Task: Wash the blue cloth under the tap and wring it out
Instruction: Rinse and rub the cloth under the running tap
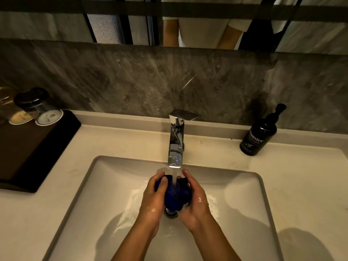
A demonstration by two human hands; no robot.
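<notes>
**Rinsing under way, wringing yet to come**

While water runs from the tap (176,140), the white sink (105,185) takes up most of the view, set into a pale counter (301,185) with a dark tray (28,151) of upturned glasses to the left and a black hand-wash bottle (259,136) to the right. Over the basin, above the drain (171,213), both hands meet. The left hand (153,196) and the right hand (195,198) are each curled closed around the blue cloth (176,196), which is bunched into a ball between the palms, directly under the stream. Both hands glisten wet.

By my judgement this is the washing step, with the cloth soaking and being squeezed. Next, the move calls for drawing the cloth clear of the stream and twisting its ends in opposite directions over the basin.
</notes>
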